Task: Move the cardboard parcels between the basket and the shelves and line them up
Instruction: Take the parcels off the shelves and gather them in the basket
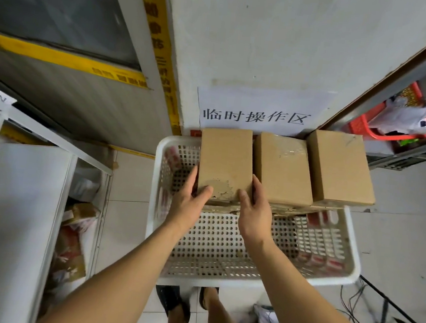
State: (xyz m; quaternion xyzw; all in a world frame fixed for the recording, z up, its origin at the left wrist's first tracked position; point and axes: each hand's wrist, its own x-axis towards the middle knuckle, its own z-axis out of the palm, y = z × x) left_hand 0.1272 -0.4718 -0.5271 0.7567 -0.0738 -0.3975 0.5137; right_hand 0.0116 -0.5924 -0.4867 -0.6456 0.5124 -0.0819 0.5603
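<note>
Gripping the leftmost parcel (226, 160) at the basket's (351, 276) twelve o'clock edge, both hands, left (189, 203) and right (253, 214), are clasping its sides.

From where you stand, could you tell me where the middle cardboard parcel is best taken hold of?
Take the middle parcel by its near end, thumb on top, fingers under, coming from the basket's open front. Its long sides sit tight against the left parcel and the right parcel, probably leaving no finger room there.

We cannot see what lies beneath the three cardboard parcels (284, 168), the red basket's (366, 126) contents are too small to identify, and the shelf (7, 206) is cropped at left.
</note>
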